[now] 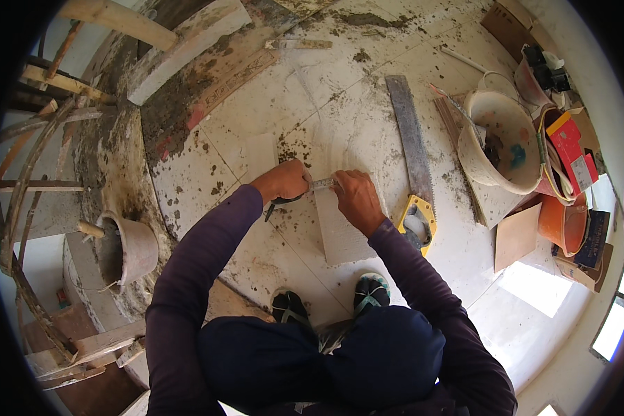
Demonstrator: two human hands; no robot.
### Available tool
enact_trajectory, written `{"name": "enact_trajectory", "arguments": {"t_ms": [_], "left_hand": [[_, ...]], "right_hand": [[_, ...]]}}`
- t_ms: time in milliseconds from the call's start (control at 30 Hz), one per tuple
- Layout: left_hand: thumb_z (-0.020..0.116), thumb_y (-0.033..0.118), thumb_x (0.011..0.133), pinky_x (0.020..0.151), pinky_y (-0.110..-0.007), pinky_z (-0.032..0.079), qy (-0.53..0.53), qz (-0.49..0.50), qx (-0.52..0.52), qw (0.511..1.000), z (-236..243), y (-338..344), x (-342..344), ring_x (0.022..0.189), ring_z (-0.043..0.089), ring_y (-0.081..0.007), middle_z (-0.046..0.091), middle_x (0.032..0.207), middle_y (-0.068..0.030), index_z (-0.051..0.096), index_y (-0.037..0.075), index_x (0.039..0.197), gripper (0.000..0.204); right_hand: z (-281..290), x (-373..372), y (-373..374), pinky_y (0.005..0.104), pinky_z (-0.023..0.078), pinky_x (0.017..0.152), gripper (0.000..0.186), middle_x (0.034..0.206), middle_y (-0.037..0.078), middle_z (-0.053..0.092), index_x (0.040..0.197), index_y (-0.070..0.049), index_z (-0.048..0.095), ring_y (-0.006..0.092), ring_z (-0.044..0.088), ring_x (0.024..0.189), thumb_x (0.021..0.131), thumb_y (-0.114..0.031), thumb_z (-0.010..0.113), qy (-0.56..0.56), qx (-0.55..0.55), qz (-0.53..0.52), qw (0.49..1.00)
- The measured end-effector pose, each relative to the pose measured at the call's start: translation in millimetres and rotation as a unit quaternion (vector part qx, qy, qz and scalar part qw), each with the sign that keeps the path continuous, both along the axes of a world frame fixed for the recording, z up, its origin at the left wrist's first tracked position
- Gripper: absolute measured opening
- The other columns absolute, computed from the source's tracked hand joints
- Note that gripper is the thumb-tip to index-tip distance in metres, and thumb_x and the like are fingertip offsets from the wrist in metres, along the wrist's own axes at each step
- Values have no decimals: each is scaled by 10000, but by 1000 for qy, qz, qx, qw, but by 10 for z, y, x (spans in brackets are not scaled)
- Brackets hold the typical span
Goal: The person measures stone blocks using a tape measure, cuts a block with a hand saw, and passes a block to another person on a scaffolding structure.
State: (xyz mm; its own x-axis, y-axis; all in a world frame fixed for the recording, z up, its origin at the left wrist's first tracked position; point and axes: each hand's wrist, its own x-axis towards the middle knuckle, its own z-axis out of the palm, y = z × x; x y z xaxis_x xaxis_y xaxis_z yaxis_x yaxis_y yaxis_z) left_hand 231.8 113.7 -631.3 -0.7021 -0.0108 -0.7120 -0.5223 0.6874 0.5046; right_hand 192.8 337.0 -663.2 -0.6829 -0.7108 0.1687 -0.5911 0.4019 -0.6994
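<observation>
My left hand (288, 179) is closed on a dark tape measure, partly hidden by my fingers, with a dark strap hanging below. Its short metal blade (322, 183) runs across to my right hand (357, 197), whose fingers pinch it near the end. Under my right hand lies a pale rectangular board (347, 239) on the floor, with a narrow light piece (260, 149) beyond my left hand. To the right of the board lies a saw with a long grey blade (408, 132) and a yellow handle (426, 215).
Buckets (499, 145) (128, 246) stand at right and left, with cardboard (516, 232) and an orange container (561, 218) beside the right ones. Wooden poles (31, 180) fill the left side. A plastered ledge (187, 48) runs at upper left. The floor tiles (277, 256) are spattered with debris.
</observation>
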Motion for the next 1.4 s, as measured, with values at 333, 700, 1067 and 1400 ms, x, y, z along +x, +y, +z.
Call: {"name": "enact_trajectory", "arguments": {"t_ms": [333, 700, 1067, 1400], "left_hand": [[717, 120, 903, 659, -366, 515, 7, 3, 17, 1000, -38, 43, 116, 666, 635, -195, 738, 750, -122, 842, 4, 918, 171], [688, 117, 879, 714, -401, 553, 28, -8, 21, 999, -74, 201, 390, 724, 701, -278, 764, 809, -185, 836, 3, 939, 196], [689, 97, 911, 650, -371, 497, 42, 6, 64, 997, -142, 455, 813, 634, 610, -193, 689, 688, -113, 787, -19, 859, 161], [671, 126, 926, 655, -410, 499, 35, -9, 74, 997, -55, 794, 1163, 607, 603, -243, 658, 659, -156, 766, -36, 862, 199]], "right_hand": [[36, 72, 67, 501, 491, 881, 128, 916, 212, 692, 976, 5, 649, 420, 660, 943, 907, -52, 741, -38, 4, 5, 999], [6, 253, 254, 520, 520, 809, 170, 920, 218, 699, 1039, 3, 694, 448, 661, 890, 884, -31, 754, -30, 7, 15, 999], [84, 597, 528, 501, 490, 868, 112, 897, 211, 683, 972, -2, 651, 424, 654, 920, 915, -60, 728, -73, 31, 26, 997], [113, 932, 871, 486, 498, 836, 147, 885, 188, 687, 1014, -16, 676, 409, 657, 893, 905, -75, 755, -80, 30, 42, 995]]}}
